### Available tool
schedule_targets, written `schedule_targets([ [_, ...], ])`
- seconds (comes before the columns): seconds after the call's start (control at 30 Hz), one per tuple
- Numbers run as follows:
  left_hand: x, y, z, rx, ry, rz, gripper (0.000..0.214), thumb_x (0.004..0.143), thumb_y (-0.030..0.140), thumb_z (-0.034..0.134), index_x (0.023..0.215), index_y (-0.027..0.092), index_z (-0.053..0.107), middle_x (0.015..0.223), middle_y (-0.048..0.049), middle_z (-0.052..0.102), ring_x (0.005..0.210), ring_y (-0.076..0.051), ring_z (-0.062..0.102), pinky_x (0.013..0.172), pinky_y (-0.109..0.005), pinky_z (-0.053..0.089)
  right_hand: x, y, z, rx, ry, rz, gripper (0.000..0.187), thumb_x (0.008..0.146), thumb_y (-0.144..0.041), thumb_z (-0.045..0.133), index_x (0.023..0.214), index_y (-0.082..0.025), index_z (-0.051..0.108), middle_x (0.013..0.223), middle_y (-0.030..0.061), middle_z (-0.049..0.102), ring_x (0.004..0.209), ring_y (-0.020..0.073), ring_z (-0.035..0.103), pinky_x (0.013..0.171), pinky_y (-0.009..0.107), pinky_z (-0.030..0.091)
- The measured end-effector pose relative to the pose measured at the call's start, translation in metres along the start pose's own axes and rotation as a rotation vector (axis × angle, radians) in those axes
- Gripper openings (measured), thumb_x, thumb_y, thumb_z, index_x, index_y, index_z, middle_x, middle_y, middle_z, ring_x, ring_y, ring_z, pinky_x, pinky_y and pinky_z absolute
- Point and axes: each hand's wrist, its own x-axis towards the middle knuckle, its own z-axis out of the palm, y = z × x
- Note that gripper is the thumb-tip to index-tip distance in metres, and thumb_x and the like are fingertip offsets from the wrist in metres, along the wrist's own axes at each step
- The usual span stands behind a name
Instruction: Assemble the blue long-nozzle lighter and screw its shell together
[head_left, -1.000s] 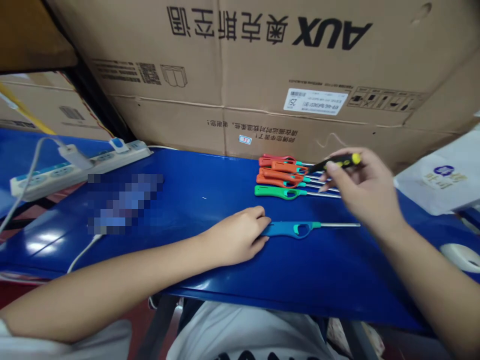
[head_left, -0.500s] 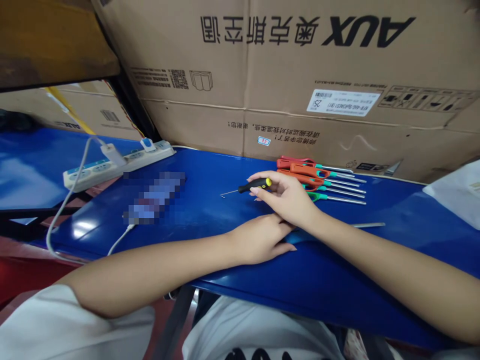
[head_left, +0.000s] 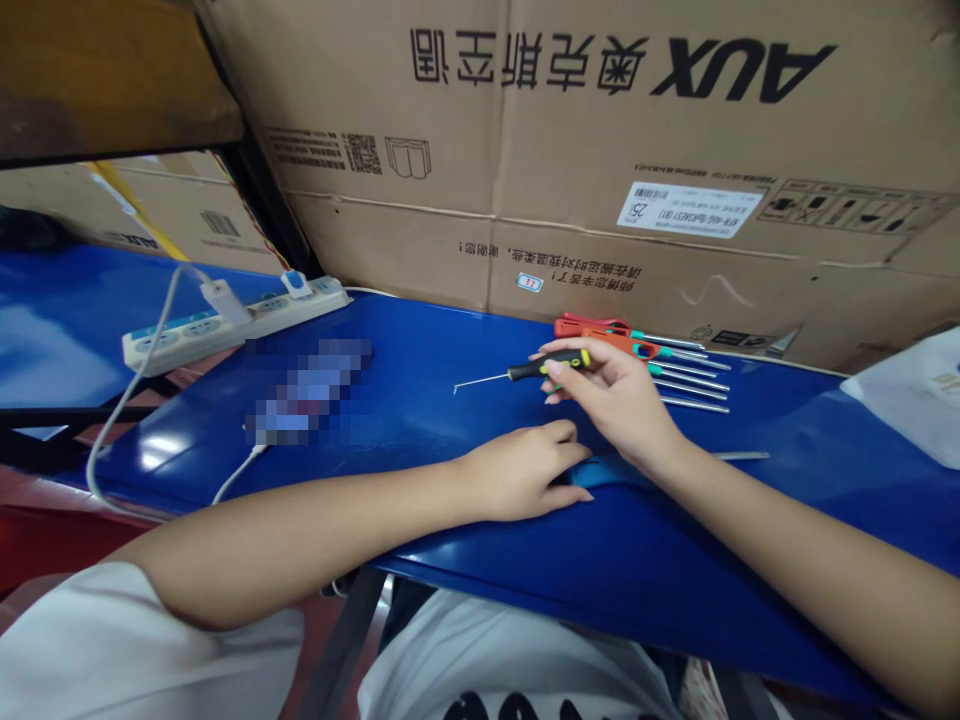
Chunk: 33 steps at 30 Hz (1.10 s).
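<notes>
- One smooth, glossy blue tabletop [head_left: 405, 370], shiny enough to throw back bright glare over on the left.
- Far side is one big brown cardboard box [head_left: 555, 140], creased flat panels, black print upside down, one white paper label [head_left: 690, 210] on it.
- The screwdriver's a slim one with a black-and-yellow handle [head_left: 529, 370] and a thin straight metal shaft. It's over the middle of the table pointing left, and whatever's at the tip is too small to make out.
- Also one long-necked blue plastic lighter [head_left: 607, 473] lying on the near-middle part of the table, metal rod toward the right. The right forearm covers its middle.
- Right hand [head_left: 622, 395]: thumb and fingers pinched round the screwdriver handle.
- Left hand [head_left: 525, 470]: fingers curled over the left end of the blue lighter. The two hands look just apart.
- Behind the right hand there's a bunch of lighters with red and orange plastic handles [head_left: 574, 325]. I count at least five silvery rods, but can't tell the exact number.
- Left side: one long white plastic power strip [head_left: 255, 325], two plugs [head_left: 225, 303] in it, plus one pixelated patch [head_left: 311, 385] with a white cable [head_left: 238, 472].
- Far right, one white bag [head_left: 915, 390].
</notes>
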Motion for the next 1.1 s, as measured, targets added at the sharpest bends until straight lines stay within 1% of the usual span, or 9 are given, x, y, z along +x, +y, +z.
schedule_targets([
  [0.2,0.0,-0.001,0.002,-0.051,0.013,-0.003,0.048,0.094,0.044,0.067,0.129,0.012,0.067,0.109,-0.0109,0.064,0.09,-0.022,0.066,0.084,-0.032,0.055,-0.019,-0.02,-0.035,0.243,0.321,0.092,0.033,0.069,-0.037,0.089,0.092,-0.019,0.074,0.077,-0.0024,0.066,0.061,0.0061,0.06,0.054,0.017,0.055],
  [0.3,0.001,-0.003,0.005,-0.158,0.06,0.012,0.05,0.089,0.045,0.073,0.127,0.013,0.068,0.108,-0.0095,0.065,0.082,-0.017,0.063,0.08,-0.029,0.054,-0.027,-0.026,-0.05,0.31,0.392,0.086,0.031,0.072,-0.038,0.085,0.091,-0.019,0.07,0.074,-0.0024,0.065,0.056,0.0079,0.058,0.047,0.019,0.052],
  [0.4,0.003,-0.004,0.007,-0.328,0.176,-0.073,0.062,0.079,0.049,0.083,0.127,0.014,0.067,0.103,-0.007,0.066,0.069,-0.011,0.057,0.069,-0.026,0.053,-0.033,-0.024,-0.059,0.339,0.44,0.035,0.024,0.077,-0.035,0.078,0.091,-0.02,0.065,0.072,-0.0026,0.064,0.051,0.0101,0.055,0.04,0.021,0.047],
  [0.5,0.006,-0.003,0.005,-0.495,0.327,-0.187,0.051,0.079,0.044,0.082,0.119,0.013,0.07,0.099,-0.0055,0.068,0.061,-0.008,0.052,0.059,-0.022,0.048,-0.035,-0.018,-0.063,0.37,0.479,0.022,0.016,0.079,-0.03,0.07,0.086,-0.019,0.061,0.07,-0.0019,0.064,0.047,0.01,0.051,0.04,0.022,0.045],
  [0.6,0.007,0.0,0.0,-0.596,0.392,-0.199,0.035,0.08,0.038,0.081,0.105,0.014,0.074,0.093,-0.0051,0.071,0.059,-0.006,0.05,0.056,-0.02,0.044,-0.036,-0.013,-0.065,0.388,0.502,0.045,0.008,0.082,-0.026,0.062,0.083,-0.019,0.058,0.068,-0.001,0.064,0.046,0.0097,0.049,0.04,0.022,0.044],
  [0.7,0.006,0.003,-0.005,-0.755,0.385,-0.226,0.029,0.079,0.035,0.081,0.097,0.013,0.075,0.085,-0.0053,0.073,0.058,-0.007,0.053,0.055,-0.02,0.043,-0.037,-0.012,-0.064,0.398,0.508,0.061,0.005,0.084,-0.025,0.058,0.084,-0.019,0.057,0.069,-0.0008,0.064,0.046,0.01,0.05,0.04,0.022,0.044],
  [0.83,0.005,0.008,-0.009,-0.915,0.393,-0.282,0.022,0.076,0.034,0.084,0.085,0.014,0.077,0.078,-0.0055,0.075,0.063,-0.011,0.062,0.06,-0.022,0.05,-0.039,-0.015,-0.063,0.399,0.487,0.046,0.007,0.084,-0.026,0.059,0.085,-0.02,0.056,0.072,-0.0012,0.064,0.046,0.0106,0.051,0.039,0.023,0.044],
  [0.97,0.005,0.011,-0.01,-0.917,0.385,-0.257,0.014,0.08,0.028,0.081,0.08,0.015,0.077,0.074,-0.0047,0.075,0.063,-0.011,0.063,0.063,-0.021,0.052,-0.041,-0.019,-0.063,0.367,0.47,-0.001,0.009,0.081,-0.027,0.061,0.086,-0.021,0.055,0.072,-0.0017,0.063,0.045,0.0101,0.05,0.039,0.023,0.044],
  [1.1,0.004,0.008,-0.009,-0.847,0.37,-0.231,0.016,0.08,0.029,0.08,0.08,0.013,0.076,0.073,-0.0058,0.072,0.065,-0.012,0.063,0.061,-0.022,0.049,-0.041,-0.019,-0.064,0.341,0.453,-0.029,0.008,0.08,-0.026,0.059,0.084,-0.022,0.054,0.07,-0.0021,0.062,0.043,0.0101,0.049,0.038,0.024,0.043],
])
